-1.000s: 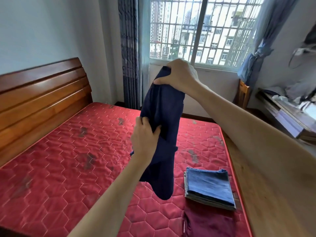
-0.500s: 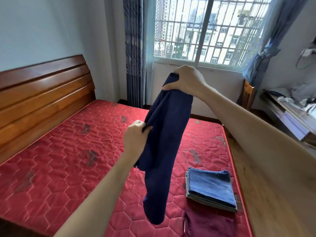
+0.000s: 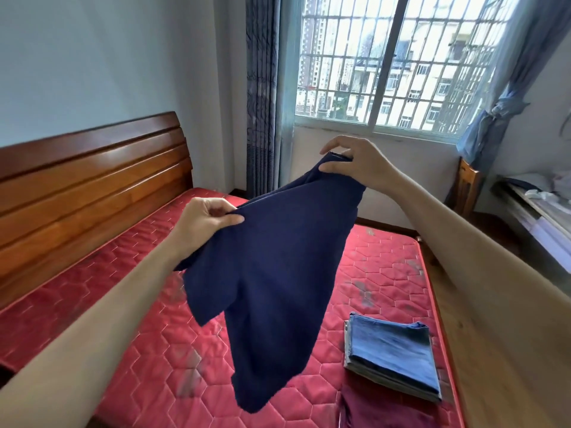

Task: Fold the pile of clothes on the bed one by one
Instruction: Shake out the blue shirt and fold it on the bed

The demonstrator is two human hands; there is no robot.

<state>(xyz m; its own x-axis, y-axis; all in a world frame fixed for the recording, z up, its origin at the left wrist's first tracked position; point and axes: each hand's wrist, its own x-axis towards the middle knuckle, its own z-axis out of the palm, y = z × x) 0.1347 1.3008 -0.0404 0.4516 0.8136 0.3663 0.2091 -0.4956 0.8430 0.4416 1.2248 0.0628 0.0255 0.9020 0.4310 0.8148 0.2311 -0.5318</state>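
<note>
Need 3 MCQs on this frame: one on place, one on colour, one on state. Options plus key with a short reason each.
1. Where does the folded blue stack lie?
A. on the mattress near its right edge
B. against the headboard
C. on the windowsill

2. What colour is the garment held in the air?
A. white
B. navy blue
C. yellow

3. How is the held garment right now?
A. folded flat on the bed
B. hanging from the curtain
C. held up by both hands, lower part hanging free

Key:
1 A: the folded blue stack sits on the red mattress by its right edge, far from the headboard.
2 B: the garment is dark navy.
3 C: the left hand and right hand each pinch an upper edge, and the rest hangs above the bed.
</note>
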